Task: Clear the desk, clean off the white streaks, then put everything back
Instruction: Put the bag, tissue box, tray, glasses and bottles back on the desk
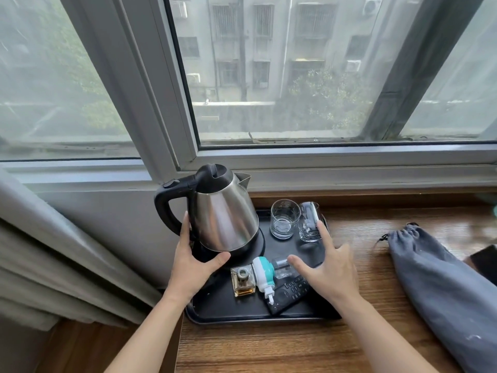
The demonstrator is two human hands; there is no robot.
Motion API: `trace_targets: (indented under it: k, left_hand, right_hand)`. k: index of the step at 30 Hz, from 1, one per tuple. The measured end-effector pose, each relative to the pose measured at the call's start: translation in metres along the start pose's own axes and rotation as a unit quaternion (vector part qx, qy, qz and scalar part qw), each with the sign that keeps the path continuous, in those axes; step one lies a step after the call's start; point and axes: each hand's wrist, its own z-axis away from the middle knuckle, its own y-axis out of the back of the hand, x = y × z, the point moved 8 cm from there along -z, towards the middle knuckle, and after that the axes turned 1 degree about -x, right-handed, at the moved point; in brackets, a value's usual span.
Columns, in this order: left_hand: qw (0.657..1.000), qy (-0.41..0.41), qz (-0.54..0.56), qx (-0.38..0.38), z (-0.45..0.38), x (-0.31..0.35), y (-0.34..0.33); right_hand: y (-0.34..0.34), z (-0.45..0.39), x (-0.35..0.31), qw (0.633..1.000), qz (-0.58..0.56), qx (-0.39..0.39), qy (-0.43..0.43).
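A black tray (228, 308) lies on the wooden desk (269, 345) under the window. On it stand a steel kettle (226, 214) on its black base, two empty glasses (284, 219) (309, 222), an amber perfume bottle (243, 281), a white and teal plug-in device (265, 273) and a black remote (290, 294). My left hand (193, 267) cups the foot of the kettle, fingers up its left side and thumb across the front. My right hand (325, 267) hovers spread over the tray's right half. Its index finger is by the right glass and its thumb is near the plug-in device.
A grey drawstring bag (443, 286) lies on the desk to the right of the tray, with a dark flat object (484, 262) behind it at the frame edge. A curtain (40, 265) hangs at the left, beyond the desk's left edge. The window sill runs close behind the tray.
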Motion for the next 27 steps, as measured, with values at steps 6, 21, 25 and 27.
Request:
trace_targets:
  k: [6, 21, 25, 27]
  left_hand:
    - [0.999, 0.021, -0.04, -0.026, 0.0, -0.003, -0.002]
    - [0.955, -0.087, -0.271, -0.079, 0.071, 0.084, -0.029]
    - [0.943, -0.121, -0.257, -0.176, 0.087, 0.097, -0.094]
    - [0.932, -0.136, -0.253, -0.22, 0.099, 0.103, -0.125]
  right_hand:
    - [-0.002, -0.001, 0.004, 1.0, 0.011, -0.013, -0.003]
    - [0.048, 0.061, -0.003, 0.998, 0.06, 0.017, 0.021]
    - [0.061, 0.103, 0.039, 0.998, 0.029, 0.013, -0.046]
    - [0.072, 0.125, 0.065, 0.996, 0.023, 0.03, -0.08]
